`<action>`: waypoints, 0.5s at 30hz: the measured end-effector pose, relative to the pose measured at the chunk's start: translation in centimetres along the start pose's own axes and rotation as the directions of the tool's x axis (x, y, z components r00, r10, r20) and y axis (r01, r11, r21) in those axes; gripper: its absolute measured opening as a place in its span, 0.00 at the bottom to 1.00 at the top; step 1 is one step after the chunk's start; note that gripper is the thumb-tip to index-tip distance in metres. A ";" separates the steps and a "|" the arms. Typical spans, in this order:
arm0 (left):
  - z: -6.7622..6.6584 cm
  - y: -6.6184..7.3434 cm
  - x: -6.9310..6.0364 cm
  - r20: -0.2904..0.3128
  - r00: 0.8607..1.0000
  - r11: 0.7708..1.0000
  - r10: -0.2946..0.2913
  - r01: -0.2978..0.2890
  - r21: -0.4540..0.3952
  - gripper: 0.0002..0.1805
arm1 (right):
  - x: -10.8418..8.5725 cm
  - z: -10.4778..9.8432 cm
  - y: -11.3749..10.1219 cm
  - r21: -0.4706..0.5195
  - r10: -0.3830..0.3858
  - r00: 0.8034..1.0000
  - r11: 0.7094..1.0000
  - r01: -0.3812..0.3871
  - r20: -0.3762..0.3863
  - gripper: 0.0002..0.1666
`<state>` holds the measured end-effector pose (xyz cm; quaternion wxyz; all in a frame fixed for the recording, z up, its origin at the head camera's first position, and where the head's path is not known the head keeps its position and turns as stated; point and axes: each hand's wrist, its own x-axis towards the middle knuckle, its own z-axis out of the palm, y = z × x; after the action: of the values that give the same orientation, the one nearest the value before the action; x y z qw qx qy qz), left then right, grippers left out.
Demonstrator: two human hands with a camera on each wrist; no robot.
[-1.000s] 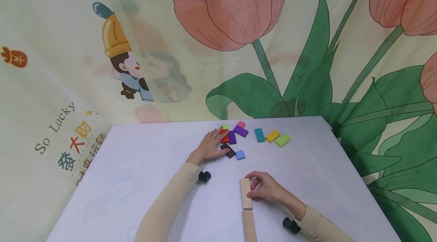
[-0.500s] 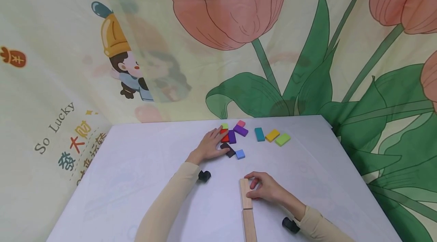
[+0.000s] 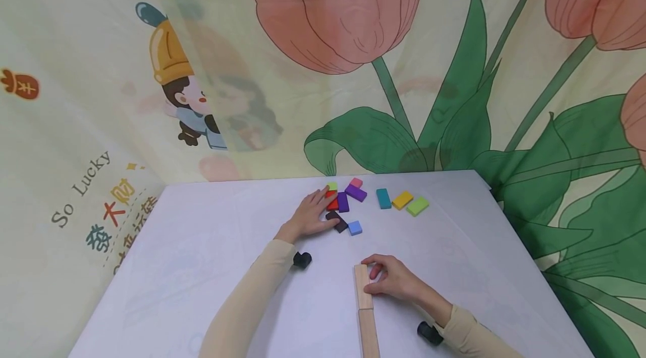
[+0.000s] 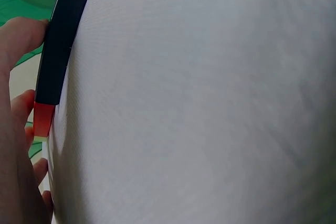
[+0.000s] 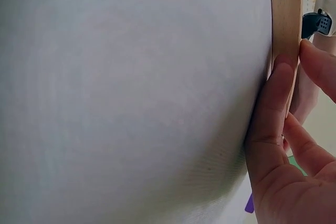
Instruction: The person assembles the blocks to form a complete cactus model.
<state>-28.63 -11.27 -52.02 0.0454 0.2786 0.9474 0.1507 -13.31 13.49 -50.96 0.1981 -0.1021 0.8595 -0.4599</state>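
Observation:
My left hand [image 3: 309, 216] rests with fairly straight fingers at the left of a group of coloured blocks. Its thumb touches the black block [image 3: 341, 227]; other fingertips lie over the red block [image 3: 332, 205], close to a green block [image 3: 332, 186]. In the left wrist view the black block [image 4: 60, 51] stands edge-on beside the thumb. Nearer the front, my right hand [image 3: 396, 278] pinches a plain wooden block [image 3: 360, 285] between thumb and fingers. That block lies end to end with a second wooden block [image 3: 369, 335], which runs out of the frame.
A light blue block [image 3: 355, 228] lies just right of the black one. Two purple blocks and a pink block [image 3: 356, 183] sit behind it. Farther right are teal [image 3: 383, 199], yellow [image 3: 402, 201] and green blocks. A printed curtain hangs behind the white table [image 3: 202, 246].
The wooden block under my right hand has shifted very slightly left, and the small gap to the second wooden block has narrowed. My left hand has stayed still.

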 end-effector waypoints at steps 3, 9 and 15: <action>0.0 0.0 0.1 -0.003 1.000 1.000 0.001 -0.001 -0.004 0.42 | 0.1 -0.2 0.1 0.007 -0.006 1.000 1.000 0.006 0.011 0.32; 0.0 0.0 0.2 0.000 1.000 1.000 -0.002 0.002 -0.003 0.42 | 1.6 -0.8 0.2 0.004 -0.007 0.996 1.000 0.007 -0.090 0.24; 0.0 0.0 0.2 0.014 1.000 1.000 -0.005 0.005 0.013 0.42 | 5.4 -2.1 -0.7 -0.149 -0.027 0.955 0.989 -0.018 -0.297 0.16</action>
<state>-28.80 -11.18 -52.06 0.0505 0.2774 0.9488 0.1425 -19.14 12.75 -50.63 0.0570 -0.0483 0.9115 -0.4045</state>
